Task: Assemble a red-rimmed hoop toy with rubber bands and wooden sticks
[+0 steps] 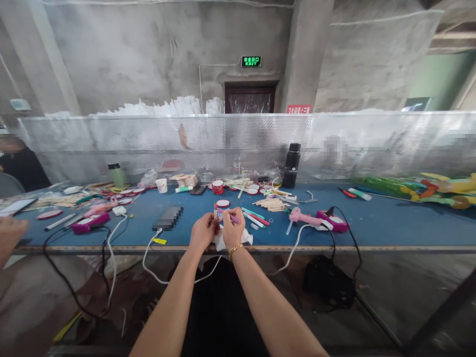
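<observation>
My left hand (203,231) and my right hand (233,228) meet at the near edge of the blue table (390,223). The left hand's fingers pinch a small painted craft stick piece (216,212) that stands up between the hands. The right hand is closed on a purple marker pen (233,217) whose tip touches that piece. A gold bracelet (235,249) is on my right wrist. A crumpled white tissue (246,238) lies under the hands. Just beyond the hands lies a round red-rimmed lid (223,203).
A pink glue gun (302,216) and magenta box (333,221) lie to the right, with cables. A black bottle (291,165), craft sticks (271,203), markers and a white cup (161,185) stand farther back. Another person's hand (11,235) is at the left. A perforated screen (238,144) backs the table.
</observation>
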`<act>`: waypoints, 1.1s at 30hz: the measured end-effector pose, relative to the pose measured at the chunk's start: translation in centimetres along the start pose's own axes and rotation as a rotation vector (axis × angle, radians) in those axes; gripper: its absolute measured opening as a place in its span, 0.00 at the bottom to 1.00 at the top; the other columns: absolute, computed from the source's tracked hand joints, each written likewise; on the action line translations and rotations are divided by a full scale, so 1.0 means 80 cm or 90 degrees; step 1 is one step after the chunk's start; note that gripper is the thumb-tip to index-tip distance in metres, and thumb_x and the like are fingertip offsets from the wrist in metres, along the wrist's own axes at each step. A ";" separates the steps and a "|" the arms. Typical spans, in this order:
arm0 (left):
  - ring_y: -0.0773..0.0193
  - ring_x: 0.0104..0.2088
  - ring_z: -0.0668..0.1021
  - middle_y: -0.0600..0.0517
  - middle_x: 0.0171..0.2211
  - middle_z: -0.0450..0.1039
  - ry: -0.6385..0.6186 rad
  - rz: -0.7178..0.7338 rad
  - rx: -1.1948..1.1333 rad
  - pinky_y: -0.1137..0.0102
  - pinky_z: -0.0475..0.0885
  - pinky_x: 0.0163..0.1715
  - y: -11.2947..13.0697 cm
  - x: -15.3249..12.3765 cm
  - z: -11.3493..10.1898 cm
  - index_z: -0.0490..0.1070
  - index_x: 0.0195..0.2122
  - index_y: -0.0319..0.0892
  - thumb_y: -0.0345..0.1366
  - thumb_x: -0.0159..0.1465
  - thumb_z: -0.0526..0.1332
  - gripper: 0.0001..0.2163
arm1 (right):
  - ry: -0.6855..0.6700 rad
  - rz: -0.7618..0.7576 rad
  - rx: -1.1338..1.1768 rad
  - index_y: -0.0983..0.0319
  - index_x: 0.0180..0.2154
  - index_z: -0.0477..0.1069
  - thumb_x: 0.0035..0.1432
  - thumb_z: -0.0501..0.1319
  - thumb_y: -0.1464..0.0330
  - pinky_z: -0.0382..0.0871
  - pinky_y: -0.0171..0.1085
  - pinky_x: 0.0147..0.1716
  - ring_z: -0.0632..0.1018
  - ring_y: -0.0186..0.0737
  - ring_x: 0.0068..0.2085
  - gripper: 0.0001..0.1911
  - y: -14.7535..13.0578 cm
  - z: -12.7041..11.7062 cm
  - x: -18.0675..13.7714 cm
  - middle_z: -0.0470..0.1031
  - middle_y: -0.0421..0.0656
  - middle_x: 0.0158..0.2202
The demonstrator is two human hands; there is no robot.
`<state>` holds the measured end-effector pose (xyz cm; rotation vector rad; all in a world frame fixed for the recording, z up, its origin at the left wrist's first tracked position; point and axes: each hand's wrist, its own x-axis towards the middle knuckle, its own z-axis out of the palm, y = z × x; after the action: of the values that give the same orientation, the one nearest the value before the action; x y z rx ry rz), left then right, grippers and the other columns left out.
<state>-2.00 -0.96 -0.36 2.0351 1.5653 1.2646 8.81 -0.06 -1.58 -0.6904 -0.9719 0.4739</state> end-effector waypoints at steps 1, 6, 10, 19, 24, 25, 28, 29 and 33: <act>0.63 0.26 0.77 0.54 0.25 0.77 -0.001 0.000 0.000 0.70 0.64 0.28 -0.001 0.000 0.000 0.70 0.32 0.46 0.39 0.66 0.54 0.09 | 0.000 0.000 0.001 0.59 0.27 0.64 0.58 0.58 0.66 0.63 0.35 0.33 0.67 0.35 0.29 0.08 0.000 0.000 0.000 0.66 0.34 0.25; 0.63 0.27 0.77 0.54 0.25 0.77 0.001 0.007 0.004 0.70 0.64 0.29 -0.003 0.001 0.001 0.70 0.31 0.46 0.39 0.66 0.54 0.09 | -0.017 -0.001 -0.001 0.59 0.27 0.64 0.58 0.59 0.66 0.63 0.35 0.34 0.67 0.35 0.30 0.09 0.003 -0.001 0.000 0.66 0.34 0.25; 0.63 0.26 0.77 0.54 0.25 0.77 -0.003 0.008 0.003 0.70 0.64 0.29 -0.004 0.001 0.002 0.71 0.32 0.46 0.39 0.67 0.53 0.09 | -0.004 0.002 -0.002 0.59 0.27 0.64 0.57 0.59 0.67 0.63 0.36 0.35 0.67 0.35 0.30 0.08 0.001 -0.001 0.000 0.66 0.35 0.25; 0.63 0.27 0.77 0.54 0.26 0.78 -0.006 0.006 0.004 0.70 0.65 0.29 -0.005 0.001 0.001 0.71 0.34 0.46 0.38 0.66 0.54 0.08 | -0.011 0.004 0.004 0.59 0.26 0.64 0.57 0.59 0.67 0.63 0.36 0.34 0.68 0.35 0.29 0.08 -0.003 0.000 0.000 0.66 0.34 0.24; 0.63 0.27 0.77 0.54 0.26 0.78 -0.010 0.005 0.000 0.70 0.65 0.29 -0.004 0.002 0.001 0.71 0.33 0.46 0.39 0.66 0.54 0.09 | 0.014 0.004 0.008 0.58 0.26 0.63 0.57 0.58 0.67 0.63 0.35 0.32 0.66 0.34 0.29 0.09 -0.005 0.000 0.000 0.64 0.34 0.24; 0.63 0.26 0.77 0.54 0.26 0.78 -0.010 0.005 -0.002 0.70 0.65 0.29 -0.004 0.001 0.001 0.71 0.33 0.46 0.39 0.66 0.54 0.09 | 0.012 0.004 0.010 0.58 0.26 0.62 0.57 0.58 0.67 0.63 0.35 0.32 0.66 0.34 0.29 0.09 -0.004 -0.001 0.000 0.64 0.34 0.24; 0.62 0.26 0.77 0.54 0.26 0.78 -0.010 0.004 -0.005 0.70 0.65 0.29 -0.003 0.001 0.001 0.71 0.33 0.46 0.39 0.67 0.54 0.09 | -0.003 0.004 0.012 0.59 0.26 0.64 0.56 0.59 0.67 0.63 0.35 0.33 0.67 0.34 0.29 0.08 -0.002 -0.001 0.000 0.65 0.34 0.24; 0.62 0.27 0.77 0.54 0.26 0.78 -0.009 0.004 -0.006 0.70 0.65 0.29 -0.003 0.001 0.001 0.71 0.33 0.46 0.39 0.67 0.54 0.09 | -0.007 0.004 0.011 0.59 0.26 0.64 0.56 0.59 0.67 0.63 0.35 0.33 0.67 0.34 0.29 0.07 -0.001 -0.001 0.001 0.65 0.34 0.24; 0.62 0.27 0.78 0.53 0.27 0.78 -0.004 -0.002 -0.006 0.70 0.66 0.30 -0.001 0.001 0.001 0.72 0.33 0.46 0.39 0.66 0.54 0.09 | 0.002 0.007 0.005 0.59 0.26 0.64 0.56 0.59 0.68 0.62 0.35 0.34 0.66 0.34 0.30 0.08 -0.001 -0.001 0.001 0.65 0.34 0.25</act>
<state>-2.04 -0.82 -0.40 2.0280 1.5568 1.2604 8.91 -0.08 -1.52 -0.6890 -0.9631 0.4862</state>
